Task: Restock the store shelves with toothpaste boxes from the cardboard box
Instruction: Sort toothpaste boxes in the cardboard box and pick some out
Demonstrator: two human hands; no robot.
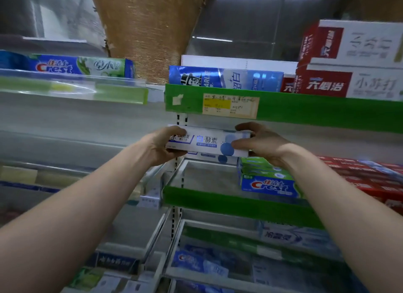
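Right now, nearest to me, two bare forearms are reaching up toward the shelving. The left hand (166, 145) is gripping the left end of one white-and-blue Darlie box (207, 141), fingers curled round it, and the right hand (258, 143) is clasping the right end the same way. The box is being held level, above the back left corner of the middle shelf (229, 200). The edge of a second matching box (210, 158) is showing just beneath it; I cannot tell whether it is being held too.

On the same shelf, just right of the hands, a stack of green-and-blue Crest boxes (268, 183) is sitting at the front edge, with blurred red boxes (370, 179) lying beside it. Farther up, one blue Darlie carton (224, 79) is standing behind the upper shelf's green front strip (316, 110), above a paper price tag (230, 106), and two red-and-white boxes (353, 59) are lying stacked toward that shelf's right end.
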